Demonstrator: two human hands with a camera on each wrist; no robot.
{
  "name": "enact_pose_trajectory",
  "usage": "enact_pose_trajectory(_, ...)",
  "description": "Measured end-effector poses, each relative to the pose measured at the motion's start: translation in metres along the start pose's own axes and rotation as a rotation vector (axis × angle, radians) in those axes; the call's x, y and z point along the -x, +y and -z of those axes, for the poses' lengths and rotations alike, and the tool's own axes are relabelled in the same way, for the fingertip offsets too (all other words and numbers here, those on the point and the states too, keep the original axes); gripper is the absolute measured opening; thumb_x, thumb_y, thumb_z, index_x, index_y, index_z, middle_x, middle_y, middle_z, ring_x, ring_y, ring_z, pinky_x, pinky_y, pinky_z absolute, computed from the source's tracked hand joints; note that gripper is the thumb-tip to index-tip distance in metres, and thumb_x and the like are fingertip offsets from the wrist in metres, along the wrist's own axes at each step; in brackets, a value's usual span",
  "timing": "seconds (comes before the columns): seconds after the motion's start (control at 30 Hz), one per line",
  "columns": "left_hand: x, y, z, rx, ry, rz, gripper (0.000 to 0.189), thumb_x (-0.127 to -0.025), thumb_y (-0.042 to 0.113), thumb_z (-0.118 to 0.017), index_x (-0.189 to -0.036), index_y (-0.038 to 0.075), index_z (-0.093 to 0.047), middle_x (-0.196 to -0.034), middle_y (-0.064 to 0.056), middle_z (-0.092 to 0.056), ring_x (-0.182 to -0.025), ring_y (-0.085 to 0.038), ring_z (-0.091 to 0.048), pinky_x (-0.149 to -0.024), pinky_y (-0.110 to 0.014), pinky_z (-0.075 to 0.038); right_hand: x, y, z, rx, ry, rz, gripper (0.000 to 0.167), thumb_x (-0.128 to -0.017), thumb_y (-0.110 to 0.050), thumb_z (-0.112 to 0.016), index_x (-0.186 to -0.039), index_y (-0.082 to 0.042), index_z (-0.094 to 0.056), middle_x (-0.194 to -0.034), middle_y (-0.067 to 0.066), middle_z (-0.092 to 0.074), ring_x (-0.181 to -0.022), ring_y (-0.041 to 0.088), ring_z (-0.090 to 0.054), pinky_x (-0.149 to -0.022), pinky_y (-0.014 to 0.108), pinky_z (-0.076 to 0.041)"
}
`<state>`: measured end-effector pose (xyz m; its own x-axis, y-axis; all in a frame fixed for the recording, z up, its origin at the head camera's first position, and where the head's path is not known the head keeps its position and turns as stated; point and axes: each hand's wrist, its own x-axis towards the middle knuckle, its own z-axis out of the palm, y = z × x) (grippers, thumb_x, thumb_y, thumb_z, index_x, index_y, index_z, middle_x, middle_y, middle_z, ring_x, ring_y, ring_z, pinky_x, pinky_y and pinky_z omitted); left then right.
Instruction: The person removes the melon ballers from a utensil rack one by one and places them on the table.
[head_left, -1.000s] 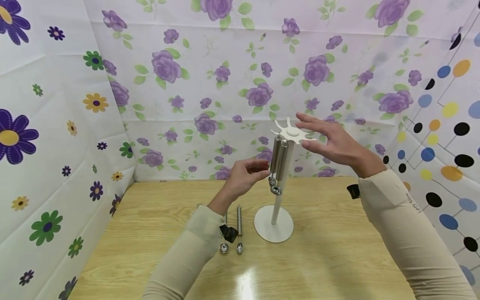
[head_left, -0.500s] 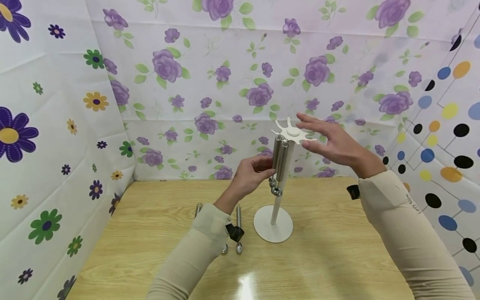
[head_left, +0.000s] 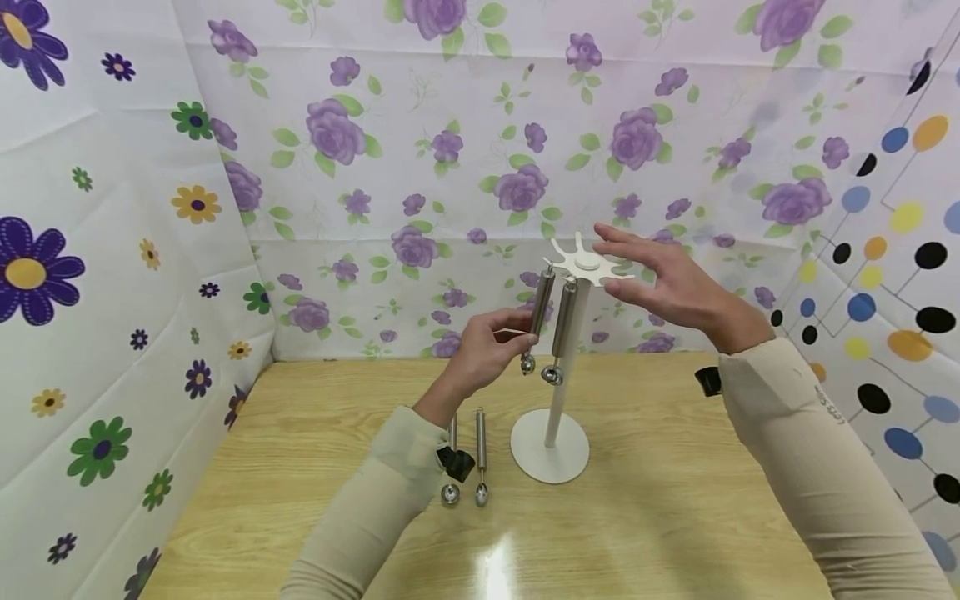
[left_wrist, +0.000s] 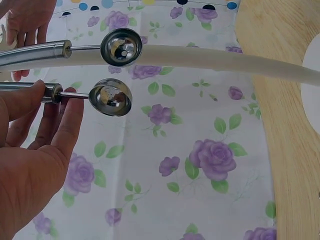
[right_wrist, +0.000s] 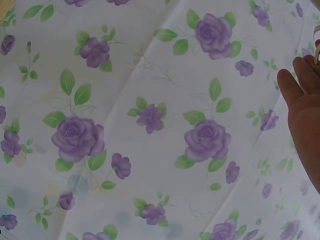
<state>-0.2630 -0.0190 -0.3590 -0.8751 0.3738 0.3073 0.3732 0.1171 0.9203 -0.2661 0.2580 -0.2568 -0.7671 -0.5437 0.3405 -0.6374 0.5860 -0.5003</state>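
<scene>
My left hand (head_left: 483, 354) pinches the steel handle of a melon baller (head_left: 542, 302) between thumb and fingers, its scoop (left_wrist: 111, 98) pointing down in the head view. The top of this baller meets a hook of the white rotating-style hook rack (head_left: 587, 262), and it hangs slightly tilted to the left. Beside it a second melon baller (head_left: 565, 321) hangs from another hook, close to the white post (head_left: 573, 354). At the rack's right side is my right hand (head_left: 671, 287), thumb and fingers extended along the hooks. In the right wrist view the right hand (right_wrist: 305, 115) shows only partly.
The rack's round white base (head_left: 550, 467) stands on the wooden table (head_left: 637, 500). Left of it lie two more steel utensils, one with a small oval scoop (head_left: 482, 495) and one with a round scoop (head_left: 450, 494), partly under the left wrist. Flowered cloth (head_left: 420, 167) encloses the table.
My left hand first moved right to the hanging ballers, then drew back left with one handle pinched, swinging that baller away from the other. The right hand has stayed at the rack.
</scene>
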Motion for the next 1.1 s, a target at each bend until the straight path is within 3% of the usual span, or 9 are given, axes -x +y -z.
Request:
enact_pose_trajectory(0.23,0.002,0.006,0.008,0.004,0.020,-0.018,0.033,-0.096,0.000,-0.065,-0.129,-0.005,-0.063,-0.117,-0.021,-0.066,-0.103,-0.034,-0.068,-0.086,-0.035,-0.058,-0.001,0.002,-0.001,-0.008,0.002,0.001,0.057,-0.100,-0.028,-0.062,-0.151,-0.009,-0.044,-0.163,-0.005,-0.025,-0.150,0.025,-0.019,-0.114,0.066,-0.021)
enact_pose_trajectory(0.4,0.006,0.002,0.015,-0.018,0.037,-0.003,0.033,-0.097,0.004,-0.066,-0.129,-0.001,-0.064,-0.117,-0.018,-0.067,-0.103,-0.032,-0.067,-0.086,-0.037,-0.058,-0.001,0.002,0.000,-0.015,0.002,0.012,0.058,-0.100,-0.029,-0.062,-0.151,-0.009,-0.044,-0.163,-0.003,-0.025,-0.150,0.026,-0.019,-0.114,0.067,-0.020)
enact_pose_trajectory(0.7,0.022,-0.018,0.033,-0.051,0.074,0.090,0.034,-0.096,0.006,-0.068,-0.129,0.000,-0.064,-0.115,-0.018,-0.068,-0.104,-0.032,-0.067,-0.085,-0.041,-0.059,-0.001,0.001,-0.001,-0.026,0.006,0.020,0.057,-0.100,-0.026,-0.062,-0.151,-0.008,-0.045,-0.163,-0.001,-0.026,-0.150,0.026,-0.019,-0.114,0.066,-0.020)
enact_pose_trajectory(0.83,0.031,-0.027,0.042,-0.073,0.096,0.128,0.034,-0.094,0.007,-0.070,-0.128,0.000,-0.065,-0.113,-0.017,-0.068,-0.102,-0.030,-0.067,-0.082,-0.038,-0.059,-0.001,0.000,-0.001,-0.026,0.009,0.023,0.057,-0.100,-0.027,-0.062,-0.151,-0.007,-0.045,-0.163,0.000,-0.026,-0.150,0.027,-0.019,-0.114,0.066,-0.020)
enact_pose_trajectory(1.1,0.051,-0.046,0.056,-0.028,0.127,0.250,0.036,-0.094,0.006,-0.070,-0.129,0.000,-0.065,-0.112,-0.017,-0.067,-0.097,-0.027,-0.069,-0.078,-0.036,-0.061,0.000,0.002,-0.003,-0.013,0.012,0.021,0.056,-0.100,-0.025,-0.062,-0.151,-0.008,-0.045,-0.163,-0.003,-0.026,-0.150,0.026,-0.019,-0.114,0.067,-0.020)
